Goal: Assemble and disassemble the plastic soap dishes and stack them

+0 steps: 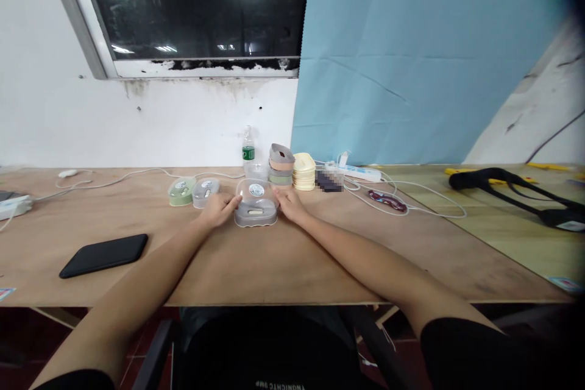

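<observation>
In the middle of the table stands a grey oval plastic box (pixel 256 219) with a small pale piece in its recess. Just behind and above it, a clear plastic lid (pixel 245 189) with a round sticker is tilted up. My left hand (pixel 220 209) pinches the lid's left edge between thumb and fingers. On the opposite edge, my right hand (pixel 291 205) grips the lid in the same way. Whether the lid touches the box at its lower side, I cannot tell. To the left sit a green lidded box (pixel 181 192) and a grey lidded box (pixel 205 194).
Behind the lid are a clear container (pixel 256 172), a bottle (pixel 248 149), stacked coloured boxes (pixel 280 178) and stacked cream boxes (pixel 304 178). A black phone (pixel 104 255) lies front left. Cables, a power strip (pixel 361 173) and a black strap-like frame (pixel 507 189) are at right.
</observation>
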Available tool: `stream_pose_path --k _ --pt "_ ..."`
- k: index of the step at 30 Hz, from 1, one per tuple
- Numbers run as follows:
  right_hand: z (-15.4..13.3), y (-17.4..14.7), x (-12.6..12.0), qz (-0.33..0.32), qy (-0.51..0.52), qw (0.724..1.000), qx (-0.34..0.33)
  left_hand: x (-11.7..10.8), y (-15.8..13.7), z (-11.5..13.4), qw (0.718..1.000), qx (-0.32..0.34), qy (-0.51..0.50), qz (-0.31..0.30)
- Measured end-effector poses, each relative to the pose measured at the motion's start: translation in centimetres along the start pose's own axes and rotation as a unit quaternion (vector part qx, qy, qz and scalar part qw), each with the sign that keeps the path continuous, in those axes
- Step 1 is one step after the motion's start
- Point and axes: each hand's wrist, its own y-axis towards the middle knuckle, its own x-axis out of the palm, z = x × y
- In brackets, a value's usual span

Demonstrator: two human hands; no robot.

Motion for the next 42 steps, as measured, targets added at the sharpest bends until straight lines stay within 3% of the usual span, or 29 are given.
stream_pose_path --k 8,12,18,30,42 --pt "0.2 0.8 -0.4 -0.076 -0.054 0.995 0.030 -0.5 0.0 -0.8 0.989 0.010 0.036 -0.142" --pt "0.0 0.9 -0.6 -0.099 -0.072 0.992 0.032 -0.3 0.1 -1.9 0.985 -0.044 0.070 -0.154" --pt "-0.2 0.8 -0.6 -0.119 -0.094 0.988 0.028 -0.2 0.1 -2.8 0.980 -0.051 0.098 -0.168" --pt "0.0 0.9 -1.7 -0.135 -0.093 0.986 0.008 -0.5 0.0 -0.9 0.979 0.068 0.156 -0.108" --pt "-0.5 0.9 -1.7 -0.183 -0.173 0.968 -0.006 -0.6 -0.2 -1.1 0.992 0.066 0.103 0.022"
